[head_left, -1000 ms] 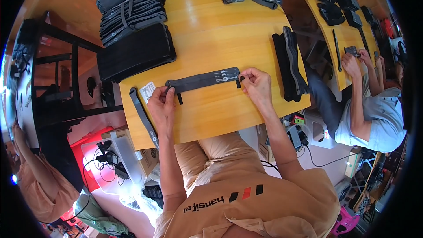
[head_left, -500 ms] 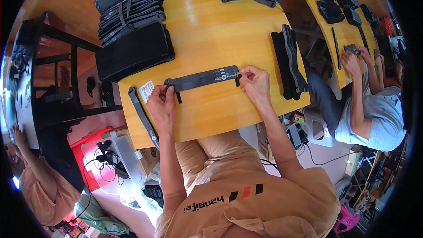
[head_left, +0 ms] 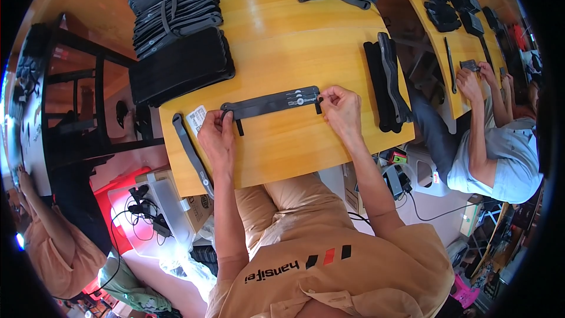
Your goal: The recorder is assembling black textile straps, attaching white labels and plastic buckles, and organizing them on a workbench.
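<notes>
Barely anything has moved since the earlier frame: your hands and the grey strap (head_left: 271, 101) keep their places, with only a faint shift of the whole view. You have the strap stretched out flat in front of you, over the near part of the worktop (head_left: 282, 153); whether it rests there or hangs just above is hard to tell. Your left hand (head_left: 218, 141) has its fingers closed on the left end, and your right hand (head_left: 342, 112) pinches the right end between thumb and forefinger. Two black tabs (head_left: 240, 128) show below the strap's near edge, one by each end. To handle it well, pull lightly and equally from both sides, so the band stays smooth, and keep your fingertips clear of the tabs. Left of your left hand, a white label (head_left: 196, 116) and a loose strap (head_left: 193, 156) lie close by, so mind your wrist. Farther off, the black stack (head_left: 179, 68) and the right-hand pile (head_left: 385, 85) leave your elbows room.
</notes>
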The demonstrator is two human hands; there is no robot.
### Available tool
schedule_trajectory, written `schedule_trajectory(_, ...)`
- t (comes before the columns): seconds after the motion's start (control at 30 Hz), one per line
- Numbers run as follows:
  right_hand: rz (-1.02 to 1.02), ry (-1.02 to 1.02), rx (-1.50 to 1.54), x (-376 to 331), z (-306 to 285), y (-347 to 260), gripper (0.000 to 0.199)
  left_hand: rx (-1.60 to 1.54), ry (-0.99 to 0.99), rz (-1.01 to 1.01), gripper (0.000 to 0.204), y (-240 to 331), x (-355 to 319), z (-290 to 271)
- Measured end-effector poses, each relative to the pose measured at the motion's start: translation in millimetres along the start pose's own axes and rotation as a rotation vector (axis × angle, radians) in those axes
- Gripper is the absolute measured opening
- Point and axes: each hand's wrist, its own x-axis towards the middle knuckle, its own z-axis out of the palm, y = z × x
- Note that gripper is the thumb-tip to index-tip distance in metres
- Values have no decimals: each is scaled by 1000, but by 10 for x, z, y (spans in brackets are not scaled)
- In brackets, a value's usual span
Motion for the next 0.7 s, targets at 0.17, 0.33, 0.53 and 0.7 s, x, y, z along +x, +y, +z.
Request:
schedule_trajectory(0.17, -9, 0, -12, 18, -5, 42, 6, 40, 9, 16, 13, 50, -9, 10)
schedule_trajectory(0.33, -16, -11, -12, 25, -1, 50, 6, 85, 34, 53, 11, 47, -21, 19)
schedule_trajectory(0.53, -12, 3, -7, 26, 1, 48, 5, 61, 50, -19, 8, 141, -30, 31)
schedule_trajectory(0.7, -30, 12, -16, 17, 10, 20, 4, 119, 83, 59, 7, 163, -38, 34)
